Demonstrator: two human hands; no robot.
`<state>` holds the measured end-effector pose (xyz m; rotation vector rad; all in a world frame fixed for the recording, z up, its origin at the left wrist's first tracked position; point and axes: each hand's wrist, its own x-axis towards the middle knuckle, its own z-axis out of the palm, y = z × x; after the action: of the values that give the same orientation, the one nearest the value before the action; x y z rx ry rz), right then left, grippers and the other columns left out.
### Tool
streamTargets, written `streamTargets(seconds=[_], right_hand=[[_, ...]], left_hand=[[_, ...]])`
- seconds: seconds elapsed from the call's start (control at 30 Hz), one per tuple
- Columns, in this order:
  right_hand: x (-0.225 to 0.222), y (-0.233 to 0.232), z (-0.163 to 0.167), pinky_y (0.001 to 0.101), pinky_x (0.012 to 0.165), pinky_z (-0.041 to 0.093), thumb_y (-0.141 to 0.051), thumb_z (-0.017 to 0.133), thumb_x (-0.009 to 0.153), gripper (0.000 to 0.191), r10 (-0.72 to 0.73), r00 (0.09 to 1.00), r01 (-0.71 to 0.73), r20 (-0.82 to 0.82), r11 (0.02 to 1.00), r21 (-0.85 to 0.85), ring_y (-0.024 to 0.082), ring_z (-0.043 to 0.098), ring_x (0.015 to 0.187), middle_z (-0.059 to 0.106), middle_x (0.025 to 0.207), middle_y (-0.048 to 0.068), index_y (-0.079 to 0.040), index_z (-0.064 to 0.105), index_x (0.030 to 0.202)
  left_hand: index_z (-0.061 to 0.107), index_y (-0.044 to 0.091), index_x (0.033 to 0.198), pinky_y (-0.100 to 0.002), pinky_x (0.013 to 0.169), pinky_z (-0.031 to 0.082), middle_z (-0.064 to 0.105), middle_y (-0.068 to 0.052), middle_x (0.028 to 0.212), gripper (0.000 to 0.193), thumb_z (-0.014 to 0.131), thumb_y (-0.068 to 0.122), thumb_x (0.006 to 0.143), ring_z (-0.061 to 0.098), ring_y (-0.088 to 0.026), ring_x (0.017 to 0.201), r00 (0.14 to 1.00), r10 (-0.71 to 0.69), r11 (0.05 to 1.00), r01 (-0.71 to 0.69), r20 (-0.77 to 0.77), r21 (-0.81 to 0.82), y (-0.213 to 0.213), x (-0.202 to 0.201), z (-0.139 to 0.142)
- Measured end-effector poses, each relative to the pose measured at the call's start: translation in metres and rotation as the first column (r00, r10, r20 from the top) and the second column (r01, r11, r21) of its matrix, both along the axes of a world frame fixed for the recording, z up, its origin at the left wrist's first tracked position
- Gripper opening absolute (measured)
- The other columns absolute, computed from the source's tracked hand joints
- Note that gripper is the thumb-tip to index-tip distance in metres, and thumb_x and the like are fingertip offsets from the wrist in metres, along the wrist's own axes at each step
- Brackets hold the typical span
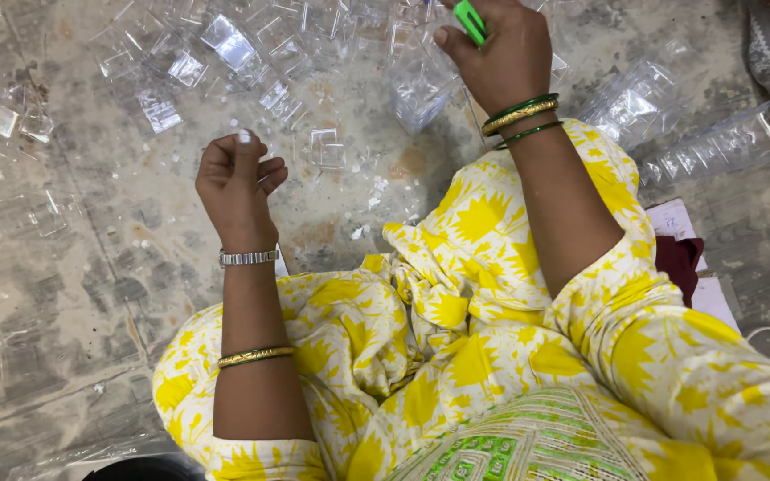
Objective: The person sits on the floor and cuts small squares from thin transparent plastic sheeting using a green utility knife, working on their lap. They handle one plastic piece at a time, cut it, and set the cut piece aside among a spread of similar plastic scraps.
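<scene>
My right hand (499, 53) is raised at the top middle, fingers closed around a small green tool (469, 20) whose tip pokes out above the thumb. It hovers next to a clear plastic box (421, 85) on the floor. My left hand (238, 183) is lifted over the floor at centre left with its fingers curled in; I cannot tell whether something tiny is pinched in it. A small clear plastic square (325, 148) lies just to its right. Both wrists wear bangles, the left also a metal watch band.
Several clear plastic pieces (225, 44) are scattered on the grey stone floor (73, 267) at the top left. Stacked clear trays (724, 142) lie at the right. My yellow-patterned lap (456, 294) fills the bottom. Papers and a dark red cloth (679, 258) sit at the right.
</scene>
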<state>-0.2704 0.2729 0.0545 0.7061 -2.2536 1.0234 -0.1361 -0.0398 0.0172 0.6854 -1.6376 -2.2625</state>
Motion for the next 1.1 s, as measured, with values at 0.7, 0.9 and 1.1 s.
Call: streamTargets(seconds=[0.7, 0.9, 1.1], right_hand=[[-0.019, 0.016, -0.013, 0.0258, 0.063, 0.049, -0.007, 0.086, 0.092, 0.017, -0.131, 0.96, 0.173, 0.246, 0.972, -0.159, 0.007, 0.06, 0.069, 0.071, 0.076, 0.003, 0.0, 0.071, 0.089], [0.02, -0.027, -0.011, 0.0316, 0.072, 0.053, -0.008, 0.082, 0.104, 0.015, 0.02, 0.996, -0.003, 0.082, 0.979, -0.205, 0.016, 0.071, 0.077, 0.074, 0.083, 0.007, -0.004, 0.074, 0.092], [0.069, -0.113, -0.062, 0.0432, 0.074, 0.056, 0.001, 0.07, 0.076, 0.04, 0.197, 0.943, -0.265, 0.269, 0.933, 0.245, 0.036, 0.07, 0.087, 0.068, 0.121, 0.014, -0.017, 0.076, 0.112]], left_hand=[[0.065, 0.003, 0.096, -0.026, 0.061, 0.061, 0.067, -0.003, 0.087, 0.014, 0.072, 0.015, 0.098, 0.069, -0.012, 0.068, 0.999, -0.021, 0.987, 0.025, 0.028, -0.156, 0.001, -0.006, -0.01], [0.063, 0.004, 0.09, -0.025, 0.056, 0.058, 0.067, -0.005, 0.084, 0.031, 0.06, 0.03, 0.106, 0.067, -0.012, 0.065, 0.999, 0.042, 0.996, -0.041, 0.002, -0.079, -0.002, -0.008, -0.022], [0.065, 0.006, 0.092, -0.025, 0.052, 0.056, 0.07, -0.003, 0.086, 0.02, 0.065, 0.026, 0.097, 0.067, -0.012, 0.063, 0.994, 0.111, 0.988, -0.108, 0.021, -0.114, -0.003, -0.016, -0.03]])
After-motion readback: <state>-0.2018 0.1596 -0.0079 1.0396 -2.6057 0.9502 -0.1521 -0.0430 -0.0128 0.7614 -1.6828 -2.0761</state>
